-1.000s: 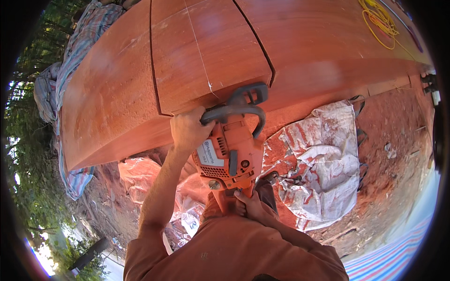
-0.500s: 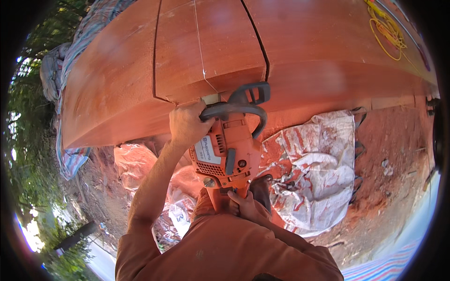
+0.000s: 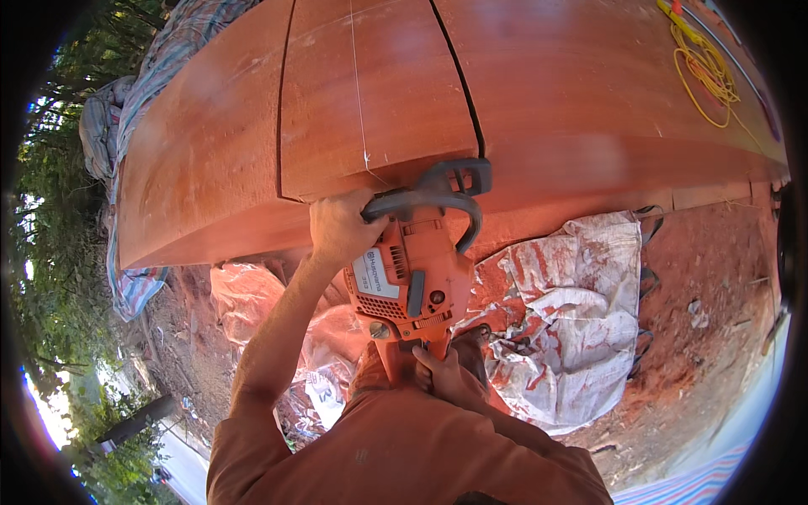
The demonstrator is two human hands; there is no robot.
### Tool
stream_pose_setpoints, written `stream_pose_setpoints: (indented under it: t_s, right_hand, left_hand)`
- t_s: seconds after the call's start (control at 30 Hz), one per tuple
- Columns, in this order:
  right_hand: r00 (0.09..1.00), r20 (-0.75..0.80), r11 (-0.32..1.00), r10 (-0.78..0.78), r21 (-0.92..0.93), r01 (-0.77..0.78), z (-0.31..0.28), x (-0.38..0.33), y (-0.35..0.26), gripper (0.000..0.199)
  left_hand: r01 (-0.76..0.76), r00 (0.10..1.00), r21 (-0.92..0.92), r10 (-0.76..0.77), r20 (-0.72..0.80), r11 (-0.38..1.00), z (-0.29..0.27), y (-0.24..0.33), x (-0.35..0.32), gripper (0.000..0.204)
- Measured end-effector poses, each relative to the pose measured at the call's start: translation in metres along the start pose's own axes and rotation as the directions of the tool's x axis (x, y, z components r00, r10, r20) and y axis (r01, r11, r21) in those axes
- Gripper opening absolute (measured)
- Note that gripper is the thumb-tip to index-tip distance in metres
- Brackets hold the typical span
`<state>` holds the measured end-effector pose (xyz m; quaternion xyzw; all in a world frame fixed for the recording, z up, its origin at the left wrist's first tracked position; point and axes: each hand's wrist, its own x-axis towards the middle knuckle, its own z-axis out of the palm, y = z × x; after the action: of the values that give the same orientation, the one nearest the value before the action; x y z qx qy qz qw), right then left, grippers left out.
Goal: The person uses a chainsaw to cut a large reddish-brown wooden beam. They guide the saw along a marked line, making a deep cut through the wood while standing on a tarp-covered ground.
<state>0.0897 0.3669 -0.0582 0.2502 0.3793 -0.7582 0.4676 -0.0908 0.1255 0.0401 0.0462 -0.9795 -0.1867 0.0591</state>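
Observation:
An orange chainsaw (image 3: pixel 412 273) is held against the near side of a big reddish-brown block of wood (image 3: pixel 589 109). My left hand (image 3: pixel 343 227) wraps round the black front handle at its left end. Lower down, close to my body, my right hand (image 3: pixel 446 374) grips the rear handle. The black hand guard (image 3: pixel 456 175) stands up in front of the handle. The guide bar is hidden from view by the saw body and the wood. Two dark cuts run across the top of the block, with a thin white string (image 3: pixel 360 101) stretched between them.
White sacking dusted with red (image 3: pixel 572 320) lies on the ground to the right, and a dusty sheet (image 3: pixel 244 295) to the left. Yellow cord (image 3: pixel 711 76) rests on the wood at the far right. Striped tarpaulin (image 3: pixel 139 286) hangs over the left end.
The view has shifted slightly, so the wood and ground sit a little lower and further right. Both hands keep their hold on the chainsaw, which stays at the wood's near side.

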Motion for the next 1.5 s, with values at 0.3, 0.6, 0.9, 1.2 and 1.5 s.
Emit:
stream_pose_setpoints:
  t_s: [0.3,0.6,0.9,1.2,1.5]
  right_hand:
    - [1.0,-0.006,0.999,-0.015,-0.044,0.015,-0.012,-0.002,0.009,0.033]
    - [1.0,-0.027,0.999,0.006,-0.034,-0.007,-0.011,-0.016,0.004,0.032]
    - [0.99,-0.014,0.99,-0.14,-0.027,0.139,0.0,-0.004,0.001,0.034]
    - [0.998,-0.053,0.997,-0.043,-0.073,0.039,-0.03,-0.025,0.018,0.032]
    - [0.998,-0.012,0.991,-0.062,-0.121,0.06,-0.066,-0.061,0.032,0.033]
  left_hand:
    - [0.005,0.999,0.005,-0.005,0.037,1.0,-0.003,0.011,-0.013,0.018]
    - [0.055,0.911,0.129,-0.102,0.399,0.99,-0.011,0.038,0.013,0.022]
    - [0.042,0.984,0.09,-0.057,0.169,0.995,-0.011,0.03,0.006,0.018]
    - [0.064,0.986,0.058,-0.072,0.147,0.996,0.0,0.05,-0.031,0.019]
    - [0.086,0.985,0.063,-0.094,0.145,0.994,0.007,0.086,-0.064,0.02]
